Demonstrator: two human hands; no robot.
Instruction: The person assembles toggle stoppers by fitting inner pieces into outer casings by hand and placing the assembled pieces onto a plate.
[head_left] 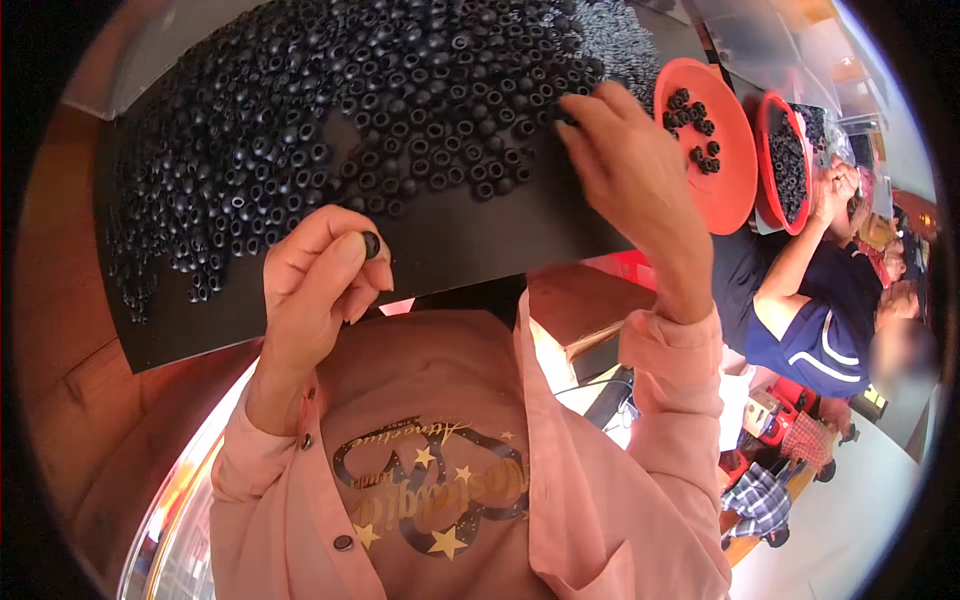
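Note:
A wide heap of small black ring-shaped pieces is spread over a dark tabletop. Near the table's front edge, my left hand pinches one black ring-shaped piece between thumb and forefinger, lifted apart from the heap. My right hand reaches to the heap's right edge. Its thumb and forefinger close around a dark ring-shaped piece there, partly hidden by the fingers. Just right of that hand is a red-orange plate holding several small clusters of black pieces.
Farther right stands a red bowl full of black pieces. Beside it a co-worker in a dark blue shirt has both hands raised together. Clear plastic bins line the far right. More people sit beyond.

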